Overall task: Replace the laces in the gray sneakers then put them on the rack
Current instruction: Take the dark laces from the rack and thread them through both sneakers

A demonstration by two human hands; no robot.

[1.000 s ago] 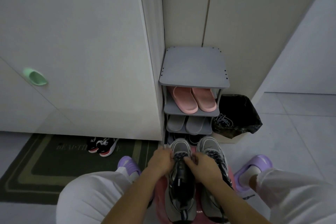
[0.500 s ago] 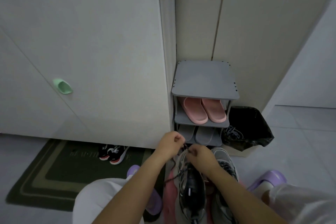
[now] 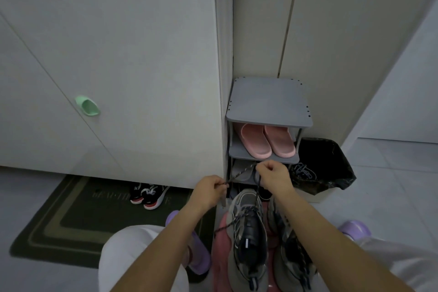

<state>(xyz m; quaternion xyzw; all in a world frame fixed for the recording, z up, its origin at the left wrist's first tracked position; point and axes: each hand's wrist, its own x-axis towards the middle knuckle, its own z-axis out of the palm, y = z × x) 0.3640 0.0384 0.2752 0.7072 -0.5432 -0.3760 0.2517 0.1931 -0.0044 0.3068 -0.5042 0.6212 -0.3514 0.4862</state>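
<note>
Two gray sneakers stand on a pink stool (image 3: 219,244) in front of me, the left gray sneaker (image 3: 248,239) fully visible and the right gray sneaker (image 3: 290,256) partly under my right forearm. A dark speckled lace (image 3: 241,172) runs taut between my hands, and another strand drops from my right hand to the left sneaker. My left hand (image 3: 209,188) pinches one end of the lace. My right hand (image 3: 273,174) is fisted on the lace, raised above the sneaker's toe. The gray shoe rack (image 3: 267,102) stands just beyond, its top shelf bare.
Pink slippers (image 3: 267,140) fill the rack's second shelf, with gray slippers below. A black bin bag (image 3: 324,166) holding old laces sits right of the rack. Small black and red shoes (image 3: 149,193) lie on a dark doormat (image 3: 71,216) under a white cabinet. My purple slippers flank the stool.
Both hands have risen from the left sneaker and moved apart, drawing the lace out taut. The camera has tilted up, so the sneakers sit lower in view.
</note>
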